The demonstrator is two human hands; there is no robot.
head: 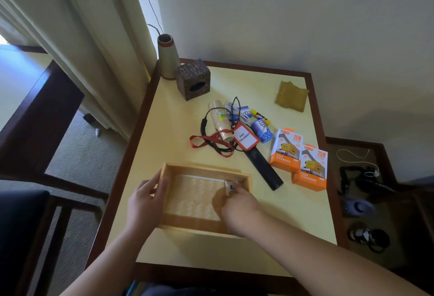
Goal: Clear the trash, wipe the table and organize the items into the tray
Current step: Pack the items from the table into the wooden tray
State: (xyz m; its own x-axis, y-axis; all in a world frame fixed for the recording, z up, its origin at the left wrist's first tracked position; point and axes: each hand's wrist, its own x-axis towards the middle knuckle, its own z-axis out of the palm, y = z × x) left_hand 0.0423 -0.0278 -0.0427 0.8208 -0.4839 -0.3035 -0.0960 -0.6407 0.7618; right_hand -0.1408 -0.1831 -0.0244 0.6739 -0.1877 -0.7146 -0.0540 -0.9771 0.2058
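Wooden tray (249, 179) sat near the front of the pale yellow table (293, 220), and inside it, at the far right corner, was one small white packet (229, 187) with a dark mark. My right hand (237, 208) reached in over the tray's right side, fingertips pinched on that packet, forearm slanting across the near right of the table. My left hand (143, 201) steadied the tray, fingers curled round its left wall with the thumb on the outside.

Behind the tray, waiting outside it: a black stick-shaped thing (265, 169), a red-edged card (245, 139) on a red strap (206, 143), a stack of paper cups (219, 122) lying on its side, a blue soap box (261, 131), a yellow marker (259, 116) and two orange-and-white charger boxes (285, 150), touching each other. Farther back lay a folded yellow cloth (291, 95), well apart at the right, and a dark tissue box (192, 79) beside a vase (167, 56) at the far left corner.
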